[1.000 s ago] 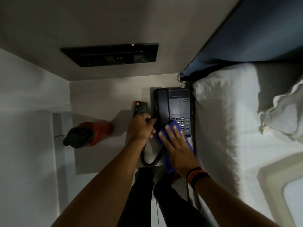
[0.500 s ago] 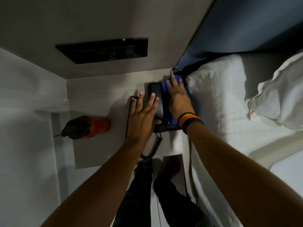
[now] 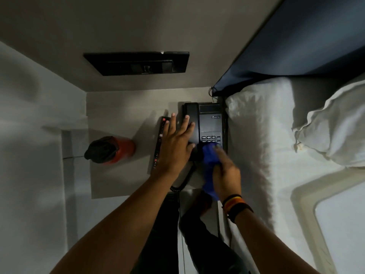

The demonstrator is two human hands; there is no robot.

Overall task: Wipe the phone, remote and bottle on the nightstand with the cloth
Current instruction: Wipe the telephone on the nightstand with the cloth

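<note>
A black desk phone point(image 3: 210, 123) sits at the right back of the grey nightstand point(image 3: 122, 113). My left hand point(image 3: 175, 144) lies flat with fingers spread on the phone's handset, partly covering a black remote point(image 3: 159, 143) that lies just left of the phone. My right hand point(image 3: 226, 172) presses a blue cloth point(image 3: 209, 159) on the phone's near keypad end; the hand is blurred. A red bottle point(image 3: 110, 150) with a black cap stands on the nightstand's left side, apart from both hands.
A bed with white sheets point(image 3: 262, 147) and a pillow point(image 3: 333, 127) borders the nightstand's right edge. A dark headboard point(image 3: 308, 40) rises behind it. A black wall panel point(image 3: 138, 63) hangs above. The phone's coiled cord point(image 3: 184, 180) loops over the near edge. My dark-trousered legs point(image 3: 164, 234) stand below.
My right hand with the cloth has slid from the phone's far end back to its near keypad end. My left hand stays flat on the handset.
</note>
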